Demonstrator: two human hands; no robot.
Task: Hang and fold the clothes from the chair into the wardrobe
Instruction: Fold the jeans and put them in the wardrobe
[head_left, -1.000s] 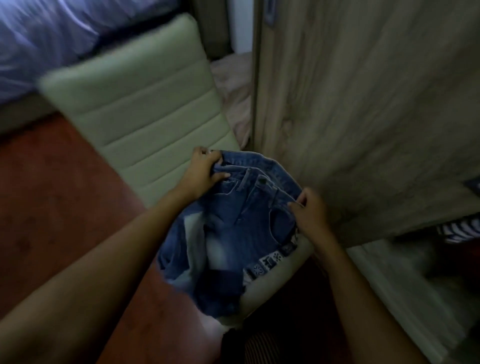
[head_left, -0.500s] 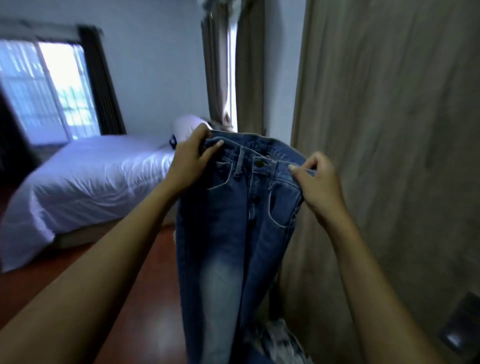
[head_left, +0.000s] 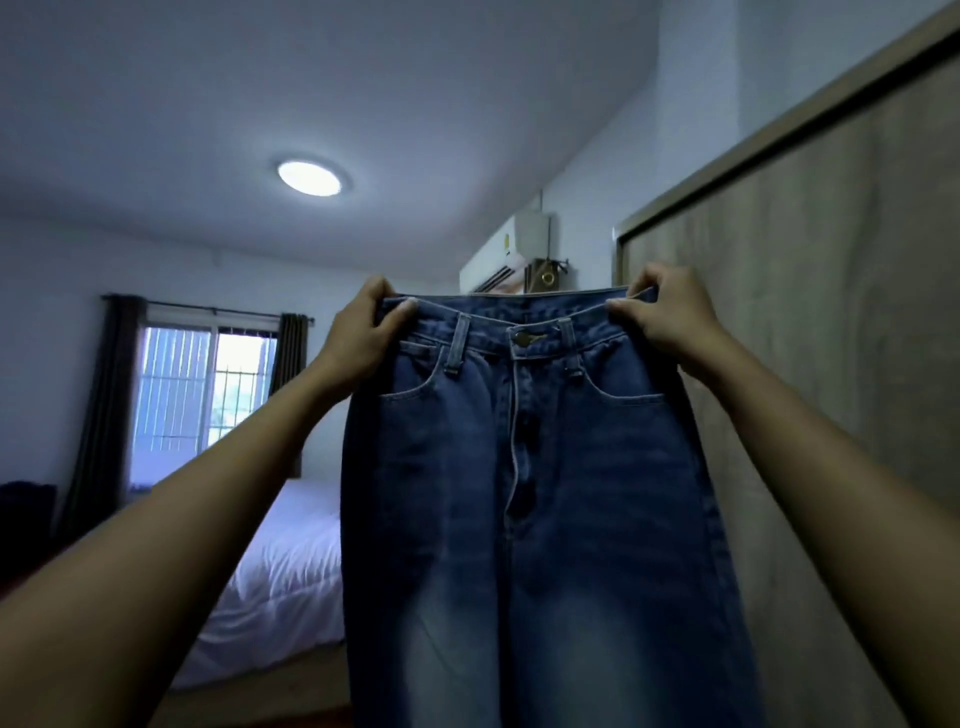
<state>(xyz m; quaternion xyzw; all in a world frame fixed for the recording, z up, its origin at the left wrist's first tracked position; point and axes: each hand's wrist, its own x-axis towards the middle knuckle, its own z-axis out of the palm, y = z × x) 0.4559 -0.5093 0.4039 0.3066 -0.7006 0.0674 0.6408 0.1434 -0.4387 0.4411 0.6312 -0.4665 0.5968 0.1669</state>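
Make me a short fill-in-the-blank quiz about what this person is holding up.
1. The left hand and right hand hold the jeans by the ____.
2. The bed shows to the ____ of the jeans.
3. The ceiling light is switched ____.
Missing words: waistband; left; on.

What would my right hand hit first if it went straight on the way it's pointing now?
Probably nothing near. Your right hand, gripping the jeans at the waistband, points forward, up and slightly left, toward the air conditioner on the wall. The wardrobe front runs close along its right, though depth is unclear.
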